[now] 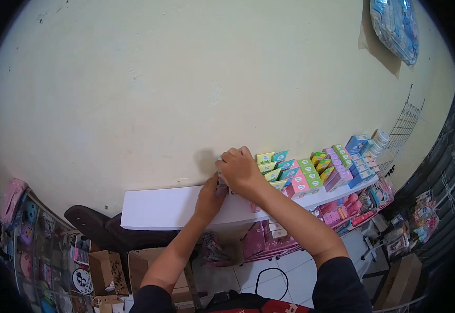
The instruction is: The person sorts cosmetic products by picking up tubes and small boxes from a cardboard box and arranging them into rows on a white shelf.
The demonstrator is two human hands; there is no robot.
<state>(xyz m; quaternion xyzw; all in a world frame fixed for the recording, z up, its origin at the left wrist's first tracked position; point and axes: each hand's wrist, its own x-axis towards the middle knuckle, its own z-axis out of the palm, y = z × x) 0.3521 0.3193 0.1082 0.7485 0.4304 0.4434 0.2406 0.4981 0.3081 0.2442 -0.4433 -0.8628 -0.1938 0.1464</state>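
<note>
Both hands meet above the white shelf [159, 206], close to the wall. My left hand [209, 199] is closed around something small and pale, mostly hidden by the fingers. Just above and to the right, my right hand [239, 171] has its fingers curled at the top of the same spot; what they grip is hidden. Right of my hands stand yellow packets [267, 168] and teal packets [286, 165] in rows. Beyond them are pink boxes [297, 186], green boxes [311, 172] and purple boxes [338, 177].
Blue boxes [359, 171] and a stack of white round containers [379, 142] occupy the shelf's right end. Below hang pink racks of goods [337, 215]. Open cardboard boxes [107, 268] and a dark chair [94, 224] stand lower left. A wire grid [406, 125] leans on the wall.
</note>
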